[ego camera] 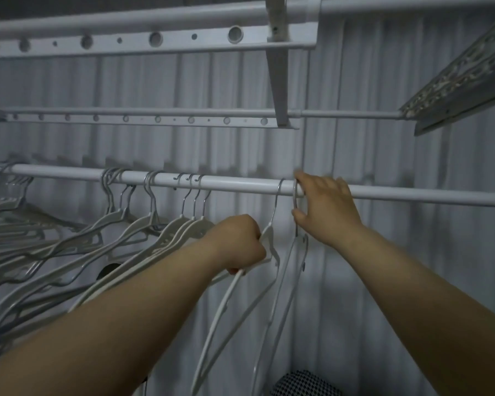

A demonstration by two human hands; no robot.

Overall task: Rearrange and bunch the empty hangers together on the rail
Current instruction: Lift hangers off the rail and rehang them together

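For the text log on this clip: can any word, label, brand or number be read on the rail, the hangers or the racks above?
None: no readable text anywhere.
The rail, hangers and holed bar are plain white; the patterned thing at the bottom edge shows only a weave.

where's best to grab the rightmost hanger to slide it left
Pinch its wire hook just below the rail, coming from the right, as the right hand does. The hook rides the rail while the rest hangs loose, so pushing there likely avoids swinging.
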